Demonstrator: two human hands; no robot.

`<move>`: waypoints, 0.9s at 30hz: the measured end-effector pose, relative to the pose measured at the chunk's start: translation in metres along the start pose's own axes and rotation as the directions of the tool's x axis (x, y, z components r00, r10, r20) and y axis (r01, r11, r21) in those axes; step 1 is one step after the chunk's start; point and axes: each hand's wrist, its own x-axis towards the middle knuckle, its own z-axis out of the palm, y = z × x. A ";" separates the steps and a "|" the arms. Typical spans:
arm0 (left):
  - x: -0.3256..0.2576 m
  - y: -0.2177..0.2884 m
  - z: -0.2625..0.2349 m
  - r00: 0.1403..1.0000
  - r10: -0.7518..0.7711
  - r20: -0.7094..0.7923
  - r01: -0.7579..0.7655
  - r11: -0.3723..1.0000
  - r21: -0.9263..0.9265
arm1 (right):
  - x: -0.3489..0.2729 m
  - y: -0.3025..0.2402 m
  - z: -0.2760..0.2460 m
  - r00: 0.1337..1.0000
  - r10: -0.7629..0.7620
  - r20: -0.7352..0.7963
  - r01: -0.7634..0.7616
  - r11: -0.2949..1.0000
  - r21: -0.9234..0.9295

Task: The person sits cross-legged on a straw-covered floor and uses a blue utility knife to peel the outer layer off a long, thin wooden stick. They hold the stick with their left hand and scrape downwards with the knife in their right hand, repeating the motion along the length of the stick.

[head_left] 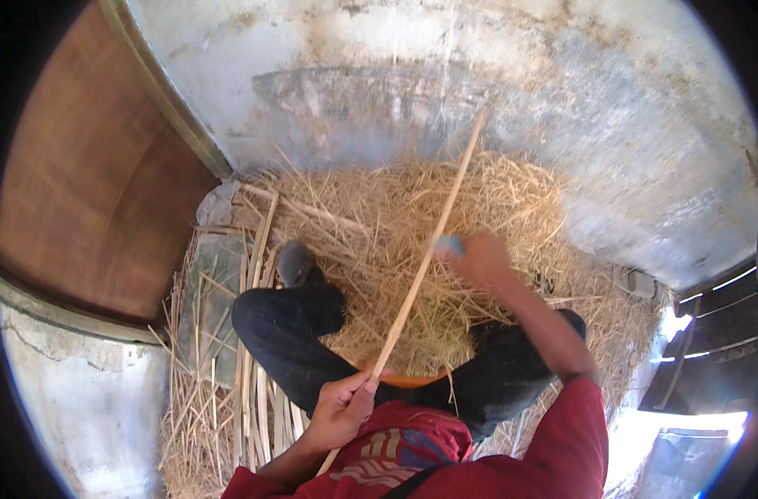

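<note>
A long, pale strip of split bamboo or wood [423, 270] slants up from my lap toward the wall. My left hand [343, 412] is closed round its lower part, just above my red shirt. My right hand [479, 259], smeared by motion, is beside the strip's middle. At its fingers shows a small blue-grey thing [451, 244], right against the strip; whether it is a blade or a cloth I cannot make out. Under both hands, between my bent legs in dark trousers, lies a thick heap of straw-coloured shavings [404, 324].
Several long split strips [258, 249] lie to the left of my left leg, over a grey slab [217, 274]. A stained plaster wall [379, 100] rises ahead. A brown wooden door or panel [96, 183] stands at the left. Something orange [408, 380] shows under my legs.
</note>
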 end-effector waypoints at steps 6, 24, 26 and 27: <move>0.010 0.015 -0.005 0.993 0.076 -0.090 -0.047 0.957 0.286 | 0.013 -0.004 -0.011 0.997 -0.080 -0.020 0.080 0.997 0.010; -0.014 0.012 -0.006 0.993 0.055 -0.101 -0.027 0.966 0.259 | 0.005 -0.027 -0.002 0.991 -0.118 0.063 0.116 0.993 0.034; -0.008 0.019 -0.006 0.992 0.072 -0.099 -0.042 0.961 0.273 | 0.025 -0.013 -0.009 0.999 0.031 0.029 -0.031 0.999 0.005; -0.008 0.021 -0.004 0.993 0.068 -0.098 -0.038 0.961 0.274 | 0.032 -0.003 -0.004 0.984 0.180 -0.003 -0.180 0.984 -0.004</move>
